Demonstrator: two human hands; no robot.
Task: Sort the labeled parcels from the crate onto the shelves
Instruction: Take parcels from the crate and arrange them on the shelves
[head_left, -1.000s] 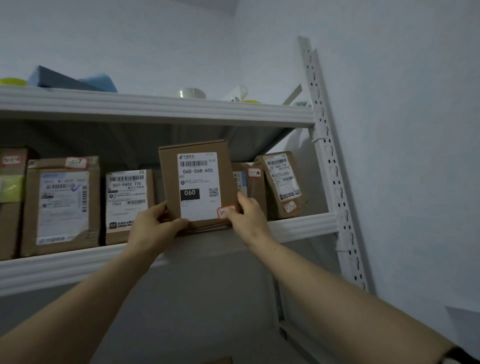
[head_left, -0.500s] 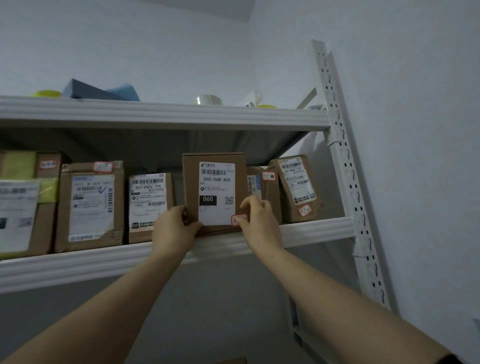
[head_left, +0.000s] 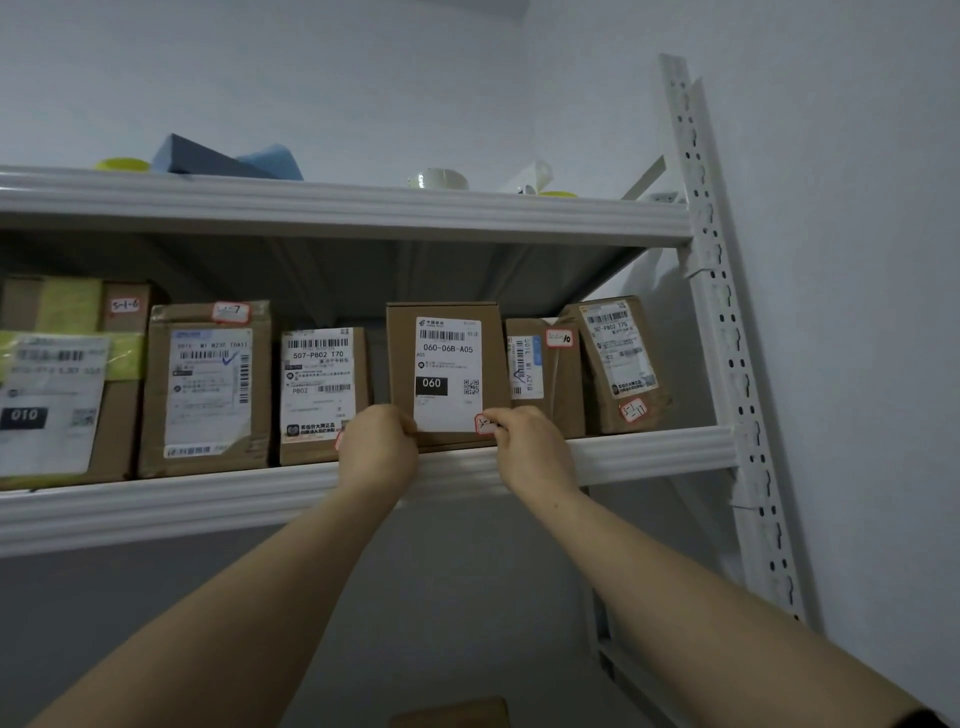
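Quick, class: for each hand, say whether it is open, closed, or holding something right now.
Left hand: grips the 060 parcel at its lower left corner.
Right hand: pinches that parcel's lower right corner.

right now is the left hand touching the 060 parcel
Touching. The head view shows the left hand gripping the 060 parcel at its lower left corner.

Single head cam, wide-angle, worn on person. Faces fwd & tilted up at rack from below, so underside of upper shelf (head_left: 363, 270) shows. Near; middle shelf (head_left: 649, 452) approx mid-frame, rack upright (head_left: 730, 332) at right.
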